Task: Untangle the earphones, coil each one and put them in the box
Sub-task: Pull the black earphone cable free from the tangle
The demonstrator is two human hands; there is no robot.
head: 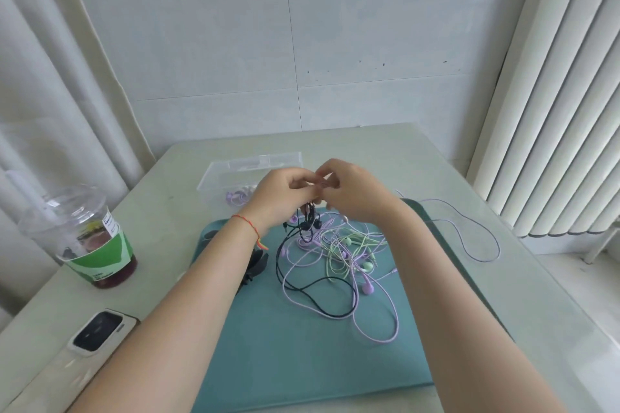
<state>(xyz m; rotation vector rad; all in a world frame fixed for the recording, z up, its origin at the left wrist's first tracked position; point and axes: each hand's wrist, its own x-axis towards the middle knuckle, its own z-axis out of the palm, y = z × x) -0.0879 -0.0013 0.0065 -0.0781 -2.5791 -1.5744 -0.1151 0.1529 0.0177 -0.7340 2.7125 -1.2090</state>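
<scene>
Both hands are raised above the far part of a teal mat (302, 355) that lies on a pale table (436, 157). The left hand (281, 198) and the right hand (352, 191) meet fingertip to fingertip, with the fingers of each curled and pinching the upper end of a bundle of earphone cables. A black earphone cable (310, 223) hangs down from this pinch point, and its lower length runs in a large loop on the mat. The left wrist carries a red string bracelet (246, 223).

The tangle of earphones (345, 255) rests on the mat directly below and to the near side of the hands. It contains purple, green and black cables crossing one another, with several earbuds visible among the loops. A separate purple cable (469, 228) lies on the table to the right of the mat, well apart from the tangle.

A clear plastic box (221, 174) stands on the table just beyond the far edge of the mat, to the left of the hands. Purple earphones (236, 196) already lie coiled inside it.

A black clip (256, 265) lies on the left part of the mat, partly hidden by the left forearm. A plastic cup (90, 238) with a green label and dark drink stands at the left side of the table. A phone (100, 330) lies face down at the near left.
</scene>
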